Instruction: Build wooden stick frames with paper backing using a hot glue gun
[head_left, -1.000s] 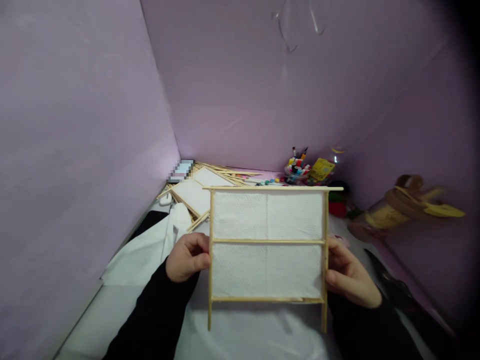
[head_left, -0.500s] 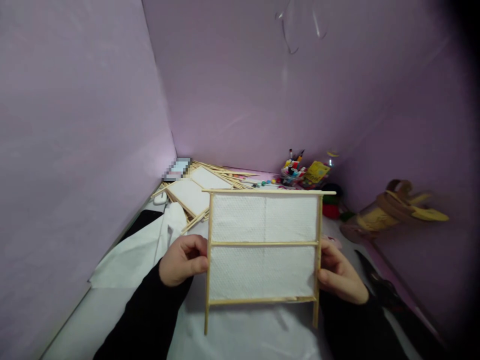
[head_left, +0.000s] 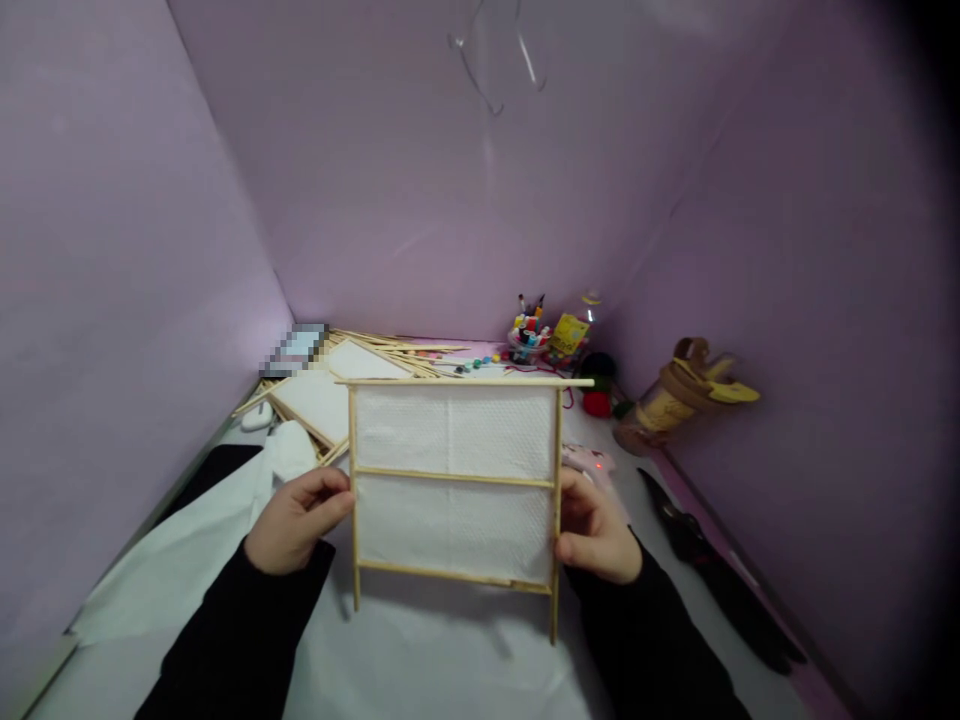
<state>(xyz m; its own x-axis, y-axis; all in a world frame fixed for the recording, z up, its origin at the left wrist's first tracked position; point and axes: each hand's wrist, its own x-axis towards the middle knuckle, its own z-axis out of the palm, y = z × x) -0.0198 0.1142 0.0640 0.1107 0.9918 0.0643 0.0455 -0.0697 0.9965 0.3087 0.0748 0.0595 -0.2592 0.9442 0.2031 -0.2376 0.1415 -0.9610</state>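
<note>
A wooden-stick frame (head_left: 454,478) backed with white quilted paper is held upright in front of me, above the table. Its top stick juts out past both sides, and the two side sticks reach down below the lowest crossbar. My left hand (head_left: 300,515) pinches the left side stick between thumb and fingers. On the opposite side, my right hand (head_left: 600,525) grips the right stick, its thumb in front and some fingers hidden behind. Just beyond the right hand lies a pink object with a red light (head_left: 598,464), partly covered.
Behind the frame lie another stick-and-paper panel (head_left: 307,400), loose sticks (head_left: 420,350) and a phone-like device (head_left: 300,345). White cloth or paper (head_left: 195,545) is at left. Right are a pen cup (head_left: 529,340), a tilted jar (head_left: 660,405) and black-handled shears (head_left: 712,570).
The view has turned right, so everything appears further left. The frame looks slightly smaller and tilts a little, its right side lower. Both hands keep their hold.
</note>
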